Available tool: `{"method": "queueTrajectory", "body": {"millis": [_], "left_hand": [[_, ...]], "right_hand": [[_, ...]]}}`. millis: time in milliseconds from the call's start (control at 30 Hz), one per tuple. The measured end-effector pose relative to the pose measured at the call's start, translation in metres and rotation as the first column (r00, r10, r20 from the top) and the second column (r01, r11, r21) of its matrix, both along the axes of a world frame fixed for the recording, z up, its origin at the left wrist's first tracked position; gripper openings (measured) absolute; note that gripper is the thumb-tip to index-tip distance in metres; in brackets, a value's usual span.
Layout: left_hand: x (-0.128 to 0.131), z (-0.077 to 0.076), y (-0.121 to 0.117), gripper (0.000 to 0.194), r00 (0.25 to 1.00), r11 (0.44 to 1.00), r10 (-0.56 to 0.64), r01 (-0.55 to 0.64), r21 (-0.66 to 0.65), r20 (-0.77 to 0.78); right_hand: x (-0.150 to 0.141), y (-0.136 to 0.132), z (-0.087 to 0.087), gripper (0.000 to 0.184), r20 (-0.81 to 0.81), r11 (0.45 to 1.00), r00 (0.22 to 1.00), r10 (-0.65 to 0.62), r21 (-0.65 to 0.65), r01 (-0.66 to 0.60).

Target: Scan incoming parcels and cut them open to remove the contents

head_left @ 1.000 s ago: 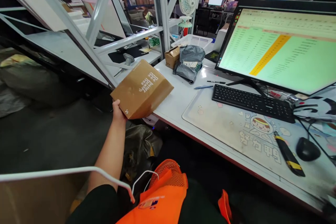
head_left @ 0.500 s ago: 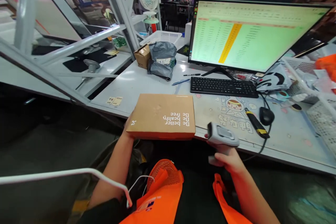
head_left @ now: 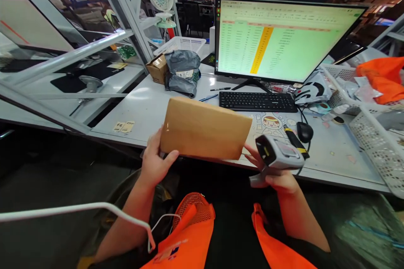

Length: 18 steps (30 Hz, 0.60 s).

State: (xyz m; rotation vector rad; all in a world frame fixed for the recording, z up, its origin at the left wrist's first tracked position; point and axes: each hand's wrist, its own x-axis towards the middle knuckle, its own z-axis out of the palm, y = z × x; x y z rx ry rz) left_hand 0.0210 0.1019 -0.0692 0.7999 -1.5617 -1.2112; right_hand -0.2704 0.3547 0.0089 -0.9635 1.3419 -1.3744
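A brown cardboard box [head_left: 205,130] is tilted up at the desk's front edge, a plain side facing me. My left hand [head_left: 156,157] grips its left end, thumb at the lower edge and fingers partly hidden behind. In my right hand [head_left: 277,176] is a grey and black barcode scanner [head_left: 280,153], its head turned toward the box. Some fingers of that hand reach out past the scanner to the box's right edge; whether they touch it I cannot tell.
Behind the box lie a grey plastic mailer [head_left: 183,73], a small carton [head_left: 157,68] and a keyboard [head_left: 257,101]. A monitor [head_left: 284,46] stands beyond. To the right are a mouse [head_left: 304,132], a box cutter [head_left: 295,141] and white baskets [head_left: 375,147]. A metal frame [head_left: 110,42] edges the left.
The box has been tipped up and turned, so its printed top no longer shows. The scanner has risen slightly, and the right fingers have extended toward the box. My view has shifted right.
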Motion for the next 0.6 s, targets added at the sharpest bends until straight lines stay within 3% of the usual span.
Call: {"method": "queueTrajectory", "body": {"millis": [33,100,200,267,400,500,600], "left_hand": [[-0.009,0.005,-0.012,0.091,0.997,0.991,0.027,-0.018,-0.133,0.066],[-0.032,0.013,-0.034,0.095,0.987,0.918,0.103,-0.047,-0.394,0.122],[-0.069,0.026,-0.056,0.092,0.969,0.809,0.193,-0.070,-0.583,0.153],[-0.090,0.038,-0.059,0.083,0.953,0.750,0.243,-0.066,-0.658,0.182],[-0.114,0.064,-0.042,0.079,0.950,0.655,0.214,0.032,-0.755,0.226],[-0.123,0.076,-0.031,0.075,0.946,0.648,0.168,0.106,-0.755,0.276],[-0.128,0.082,-0.030,0.069,0.950,0.661,0.104,0.155,-0.734,0.295]], "right_hand": [[-0.001,-0.007,0.007,0.073,0.010,0.998,1.000,-0.017,-0.062,0.018],[-0.004,-0.016,0.014,0.068,0.015,0.982,0.997,-0.081,-0.171,0.083],[-0.010,-0.010,0.011,0.045,-0.048,0.958,0.973,-0.228,-0.188,0.215],[-0.013,0.006,0.004,0.025,-0.157,0.949,0.943,-0.293,-0.169,0.266],[-0.005,0.038,-0.009,0.026,-0.354,0.903,0.831,-0.429,-0.169,0.394],[0.010,0.043,-0.016,0.035,-0.456,0.872,0.758,-0.467,-0.095,0.480],[0.019,0.037,-0.022,0.044,-0.533,0.880,0.729,-0.430,-0.066,0.470]]}}
